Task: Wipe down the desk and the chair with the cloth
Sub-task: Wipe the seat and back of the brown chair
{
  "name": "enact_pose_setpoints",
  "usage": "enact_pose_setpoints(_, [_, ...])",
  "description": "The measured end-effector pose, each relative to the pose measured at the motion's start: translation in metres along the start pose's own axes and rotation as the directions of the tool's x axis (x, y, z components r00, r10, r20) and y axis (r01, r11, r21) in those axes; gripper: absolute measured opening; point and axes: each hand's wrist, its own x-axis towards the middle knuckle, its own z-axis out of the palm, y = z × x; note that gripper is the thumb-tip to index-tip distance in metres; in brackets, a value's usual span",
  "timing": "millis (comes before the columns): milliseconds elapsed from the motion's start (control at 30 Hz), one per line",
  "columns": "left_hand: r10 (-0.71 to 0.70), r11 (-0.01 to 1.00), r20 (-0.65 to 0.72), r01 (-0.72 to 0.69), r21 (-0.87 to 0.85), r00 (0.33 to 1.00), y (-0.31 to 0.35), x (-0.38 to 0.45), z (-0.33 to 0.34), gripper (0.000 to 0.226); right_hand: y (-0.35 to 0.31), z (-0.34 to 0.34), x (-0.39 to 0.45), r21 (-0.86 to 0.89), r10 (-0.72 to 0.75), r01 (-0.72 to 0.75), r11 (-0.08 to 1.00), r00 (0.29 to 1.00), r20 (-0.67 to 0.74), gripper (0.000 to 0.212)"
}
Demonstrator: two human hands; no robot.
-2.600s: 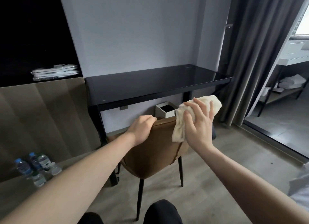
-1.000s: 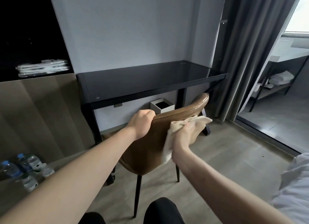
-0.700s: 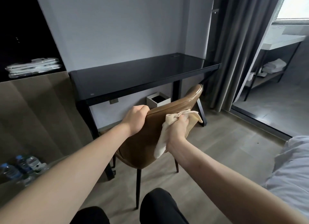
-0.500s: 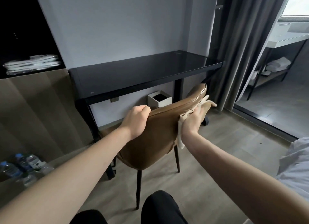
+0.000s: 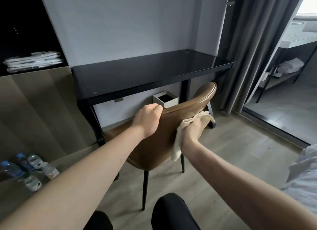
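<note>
A brown leather chair point(image 5: 159, 144) on thin black legs stands in front of the black glass-topped desk point(image 5: 147, 71), its backrest facing me. My left hand point(image 5: 147, 120) grips the top edge of the backrest at its left end. My right hand point(image 5: 192, 132) presses a cream cloth point(image 5: 185, 123) flat against the rear face of the backrest on its right side. One end of the cloth hangs down below my wrist.
A white box point(image 5: 165, 99) sits on the floor under the desk. Several water bottles point(image 5: 29, 169) stand on a low wooden surface at lower left. Grey curtains point(image 5: 253, 49) hang to the right. Wrapped white items point(image 5: 32, 60) lie on a dark shelf. My knees point(image 5: 171, 211) show at bottom.
My right hand slid the cloth along the back of the chair, out toward the right top edge, then down and back left. My left hand kept its grip on the backrest.
</note>
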Motion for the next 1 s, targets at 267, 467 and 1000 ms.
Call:
enact_pose_setpoints(267, [-0.020, 1.000, 0.002, 0.020, 0.010, 1.000, 0.000, -0.004, -0.001, 0.043, -0.014, 0.006, -0.039, 0.256, 0.290, -0.296, 0.920, 0.955, 0.061, 0.078])
enact_pose_setpoints(467, [0.019, 0.999, 0.011, -0.019, 0.040, 1.000, -0.004, -0.001, -0.001, 0.043, -0.034, -0.016, 0.011, 0.372, 0.185, -0.147, 0.917, 0.980, -0.069, 0.043])
enact_pose_setpoints(1000, [0.093, 0.996, -0.036, -0.094, -0.001, 0.995, -0.010, 0.005, 0.002, 0.046, 0.026, 0.002, -0.026, 0.245, 0.081, -0.073, 0.967, 0.996, -0.025, 0.050])
